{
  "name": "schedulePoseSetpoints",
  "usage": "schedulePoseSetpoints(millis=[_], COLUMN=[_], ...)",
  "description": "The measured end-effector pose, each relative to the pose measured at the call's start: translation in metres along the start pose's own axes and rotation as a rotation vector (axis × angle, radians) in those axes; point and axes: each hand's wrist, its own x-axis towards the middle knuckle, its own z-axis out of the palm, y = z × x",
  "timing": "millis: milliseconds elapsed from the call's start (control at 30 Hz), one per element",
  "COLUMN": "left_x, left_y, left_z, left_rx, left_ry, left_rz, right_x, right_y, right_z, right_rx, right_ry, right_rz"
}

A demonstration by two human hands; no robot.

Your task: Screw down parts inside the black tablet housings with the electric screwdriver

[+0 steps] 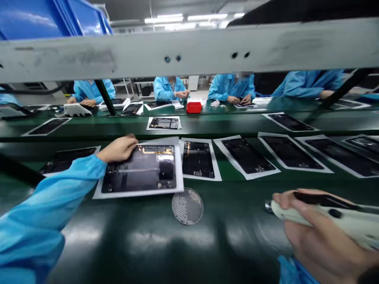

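Note:
My left hand (120,149) reaches forward and grips the top left edge of a black tablet housing (139,171), its fingertips partly hidden behind that edge. A white sheet (179,169) lies under the housing and looks slightly raised and tilted. Orange flex cable and a shiny patch show inside the housing. At the right, my right hand (322,240) is wrapped round a pale green electric screwdriver (346,223) with a black lever, its metal tip pointing left. Between the hands, a round perforated metal plate (187,207) with small holes lies on the green bench.
More tablet housings (197,159) on white sheets line the green belt (237,203) to the right, with another housing (68,159) at left. Across the line sit co-workers in blue smocks, near a red box (194,107). A grey crossbeam (201,51) spans overhead beside a blue bin (44,17).

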Motion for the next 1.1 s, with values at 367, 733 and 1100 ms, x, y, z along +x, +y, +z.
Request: schedulePoseSetpoints(millis=[367,733,1100], left_x=[0.066,0.04,0.039], left_y=[0.079,0.076,0.109], left_z=[0.166,0.187,0.17], left_rx=[-0.082,-0.39,-1.045], left_ry=[-0.255,-0.226,0.016], left_rz=[0.038,-0.091,-0.494], right_x=[0.021,0.031,0.037], right_y=[0.054,0.054,0.054], right_z=[-0.004,-0.005,-0.01], right_rx=[-0.386,-0.499,-0.533], right_ry=[-0.049,-0.071,-0.301], right_rz=[-0.088,-0.014,-0.11])
